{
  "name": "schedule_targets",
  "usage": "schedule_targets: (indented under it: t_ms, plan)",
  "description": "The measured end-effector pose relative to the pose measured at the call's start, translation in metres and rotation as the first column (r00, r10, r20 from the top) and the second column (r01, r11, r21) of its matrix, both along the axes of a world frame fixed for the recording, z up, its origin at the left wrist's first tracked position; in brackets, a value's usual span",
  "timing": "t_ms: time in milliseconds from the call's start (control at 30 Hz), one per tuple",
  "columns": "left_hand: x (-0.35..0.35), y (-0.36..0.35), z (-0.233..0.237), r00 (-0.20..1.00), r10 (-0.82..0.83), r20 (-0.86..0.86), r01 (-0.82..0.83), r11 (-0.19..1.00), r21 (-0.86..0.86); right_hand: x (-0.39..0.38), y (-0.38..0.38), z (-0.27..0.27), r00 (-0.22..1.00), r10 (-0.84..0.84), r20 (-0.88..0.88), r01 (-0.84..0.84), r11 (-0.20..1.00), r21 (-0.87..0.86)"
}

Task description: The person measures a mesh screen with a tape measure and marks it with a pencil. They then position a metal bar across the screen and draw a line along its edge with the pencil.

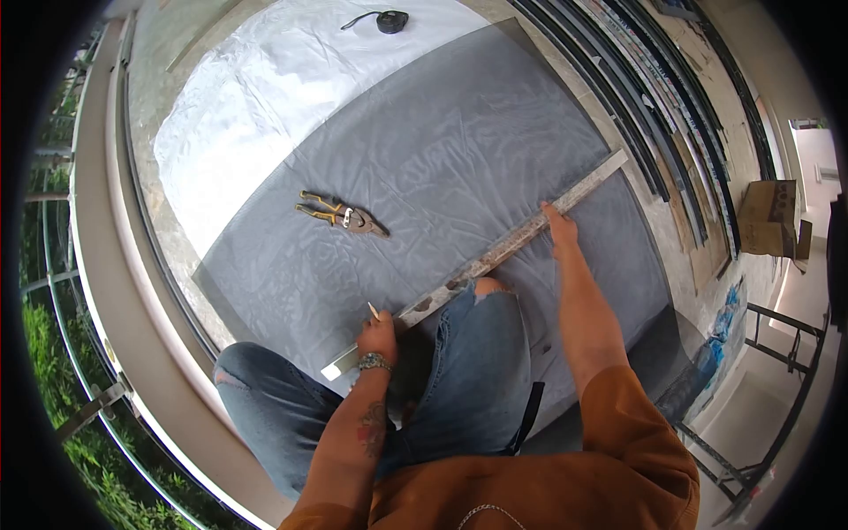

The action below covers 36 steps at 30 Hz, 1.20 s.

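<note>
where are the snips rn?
Head view: the snips lie on the grey mesh sheet, left of centre, on the far side of the straightedge from the left hand, which grips a pointed tool.

The person wore an orange short-sleeved T-shirt (636, 442), loose and creased at the shoulder. A thin silver chain (481, 510) lay at the neckline. The jeans (477, 371) were faded blue denim, ripped open at one knee (484, 286) and frayed at the other (228, 378). A black strap (531, 408) hung down by the hip. Just behind the left hand (380, 334), a dark beaded wristband (374, 360) circled the wrist, and a tattoo (371, 426) in dark and reddish ink marked the forearm.
</note>
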<state>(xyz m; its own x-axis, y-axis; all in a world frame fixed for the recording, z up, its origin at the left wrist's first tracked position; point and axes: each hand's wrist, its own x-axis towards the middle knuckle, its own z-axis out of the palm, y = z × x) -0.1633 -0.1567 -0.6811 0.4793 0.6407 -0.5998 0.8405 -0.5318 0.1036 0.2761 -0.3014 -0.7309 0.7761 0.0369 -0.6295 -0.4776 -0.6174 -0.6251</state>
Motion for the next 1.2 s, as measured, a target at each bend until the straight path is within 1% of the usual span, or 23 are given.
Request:
schedule_targets:
  t_ms: [33,67,100,133,200,233,267,333,400,467,533,567,633,733,800,933,1000,1033,1067,1100,1133,1167,1200]
  plan:
    - [0.000,0.001,-0.002,0.999,0.022,-0.027,-0.022,1.000,-0.012,0.002,-0.001,-0.001,1.000,-0.003,0.001,0.003,1.000,0.006]
    - [0.002,0.003,0.002,0.999,0.016,-0.030,-0.016,1.000,-0.010,-0.004,0.004,0.020,0.995,-0.086,-0.050,0.091,0.992,0.091]
    - [0.006,0.004,0.011,0.999,-0.048,0.019,0.046,0.993,0.110,-0.012,0.003,0.032,0.980,-0.166,-0.109,0.182,0.969,0.164]
    - [0.008,0.004,0.015,0.991,-0.113,0.065,0.096,0.968,0.231,-0.014,-0.003,0.034,0.979,-0.169,-0.110,0.185,0.970,0.160]
    - [0.006,0.002,0.006,0.989,-0.122,0.082,0.097,0.962,0.254,-0.008,-0.014,0.039,0.976,-0.111,-0.189,0.136,0.983,0.125]
    - [0.006,0.002,0.000,0.986,-0.133,0.096,0.102,0.954,0.282,-0.005,-0.014,0.038,0.977,-0.104,-0.184,0.129,0.983,0.128]
    - [0.005,0.002,-0.003,0.987,-0.129,0.100,0.096,0.954,0.284,-0.003,-0.015,0.035,0.977,-0.092,-0.190,0.113,0.989,0.100]
    - [0.001,0.000,-0.009,0.989,-0.077,0.128,0.049,0.976,0.213,0.004,-0.014,0.031,0.978,-0.073,-0.196,0.089,0.993,0.073]
    - [-0.002,0.001,-0.006,0.991,-0.070,0.118,0.044,0.976,0.215,0.007,-0.007,0.030,0.966,-0.159,-0.202,0.165,0.986,0.010]
    - [-0.002,0.004,-0.005,0.992,-0.062,0.109,0.037,0.975,0.217,0.010,0.004,0.032,0.963,-0.145,-0.226,0.147,0.989,-0.009]
    - [0.000,0.003,-0.004,0.999,-0.028,0.029,0.023,0.991,0.135,0.014,0.014,0.041,0.960,-0.135,-0.244,0.130,0.991,-0.034]
    - [0.002,0.005,-0.004,0.999,-0.020,0.030,0.016,0.991,0.131,0.012,0.023,0.047,0.965,-0.142,-0.220,0.135,0.990,-0.048]
    - [0.006,0.008,-0.005,0.999,0.023,-0.022,-0.023,0.999,0.025,0.011,0.028,0.044,0.969,-0.146,-0.197,0.135,0.988,-0.068]
    - [0.009,0.007,-0.006,0.998,0.054,-0.014,-0.054,0.998,0.034,0.014,0.024,0.018,0.975,-0.146,-0.170,0.138,0.989,-0.059]
    - [0.008,0.004,-0.005,0.999,0.052,-0.006,-0.052,0.997,0.054,0.015,0.015,0.010,0.980,-0.119,-0.157,0.136,0.985,0.103]
    - [0.005,-0.005,0.000,1.000,0.006,0.016,-0.008,0.992,0.129,0.017,-0.006,0.014,0.953,-0.172,-0.250,0.200,0.976,0.089]
    - [0.007,-0.004,-0.001,1.000,0.001,0.021,-0.003,0.996,0.088,0.020,-0.017,0.014,0.940,-0.120,-0.318,0.165,0.979,0.118]
    - [0.007,-0.003,-0.002,1.000,-0.003,0.027,0.002,0.999,0.045,0.019,-0.022,0.012,0.939,-0.124,-0.321,0.170,0.978,0.118]
    - [0.009,-0.004,0.003,0.997,0.006,0.077,-0.011,0.997,0.073,0.017,-0.025,0.010,0.946,-0.116,-0.302,0.165,0.976,0.142]
    - [0.009,-0.004,0.002,0.997,0.006,0.077,-0.012,0.997,0.075,0.017,-0.026,0.009,0.954,-0.105,-0.281,0.156,0.974,0.167]
    - [0.009,-0.003,-0.002,0.995,-0.030,0.091,0.018,0.992,0.128,0.019,-0.023,0.008,0.955,-0.099,-0.279,0.151,0.974,0.171]
    - [0.008,-0.004,-0.004,0.993,-0.063,0.100,0.044,0.983,0.179,0.019,-0.019,0.011,0.951,-0.137,-0.277,0.181,0.974,0.140]
    - [0.007,-0.005,-0.006,0.994,-0.052,0.098,0.033,0.983,0.180,0.017,-0.013,0.013,0.946,-0.171,-0.275,0.207,0.973,0.107]
